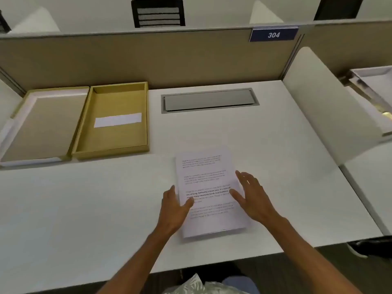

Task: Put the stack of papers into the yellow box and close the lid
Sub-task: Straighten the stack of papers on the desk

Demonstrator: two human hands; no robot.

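A stack of printed white papers [206, 179] lies flat on the white desk, in front of me and slightly right of centre. My left hand [172, 209] rests at the stack's left edge, fingers spread, thumb on the top sheet. My right hand [253, 198] is at the right edge, fingers apart, thumb over the page. Neither hand grips the stack. The yellow box [112, 143] sits open at the back left, with a white strip on its floor. Its lid [40, 128] lies upside down just left of it.
A grey metal cable hatch [210, 100] is set into the desk behind the papers. A beige partition [148, 60] with a blue "304" sign closes the back. A white side divider [324, 107] stands at the right. The desk's front edge is near my body.
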